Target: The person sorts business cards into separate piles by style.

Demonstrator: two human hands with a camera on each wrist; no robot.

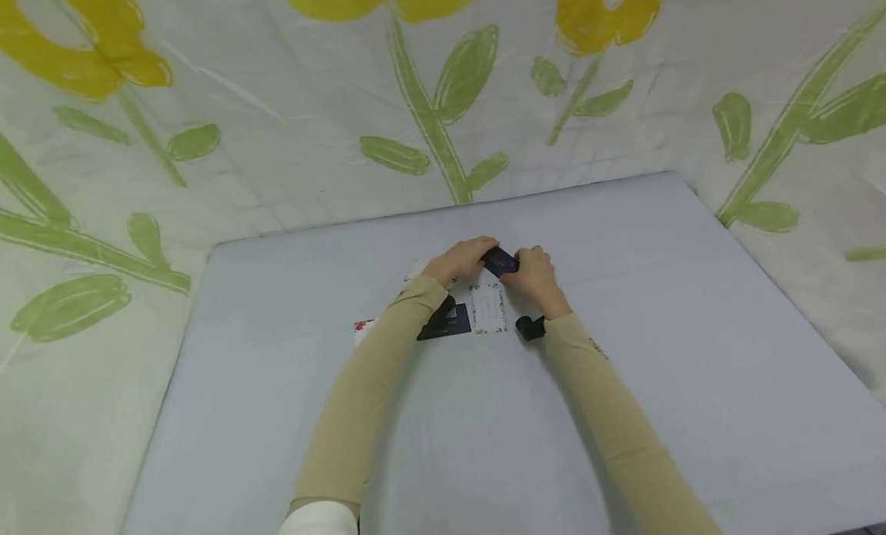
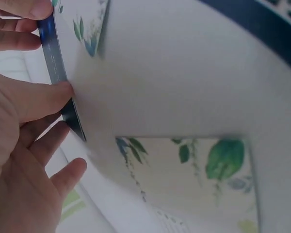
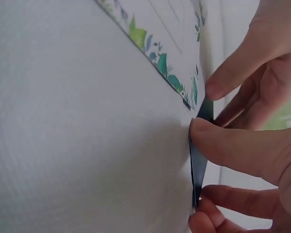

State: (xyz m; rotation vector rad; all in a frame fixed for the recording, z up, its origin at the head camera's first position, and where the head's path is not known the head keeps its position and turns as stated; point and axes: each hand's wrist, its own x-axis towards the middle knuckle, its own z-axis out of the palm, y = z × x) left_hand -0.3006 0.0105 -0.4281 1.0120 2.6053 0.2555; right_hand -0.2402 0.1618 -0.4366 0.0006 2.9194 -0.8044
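Observation:
Both hands hold a dark blue card (image 1: 500, 262) by its opposite ends, toward the far side of the table. On its left end, the left hand (image 1: 459, 261) pinches it between thumb and fingers. The right hand (image 1: 536, 277) grips the other end the same way. In the left wrist view the card (image 2: 52, 51) is seen nearly edge-on, tilted up from the surface. The right wrist view shows the right thumb (image 3: 223, 145) pressed on the card's near face. A white card with a leafy border (image 1: 488, 308) lies just below the held card.
A second dark blue card (image 1: 453, 323) lies left of the leafy one, partly under the left forearm. A card with red print (image 1: 363, 327) shows farther left. Black wrist devices (image 1: 531, 328) sit by both cuffs. Behind the table (image 1: 291, 412) hangs a flower-painted sheet (image 1: 291, 135).

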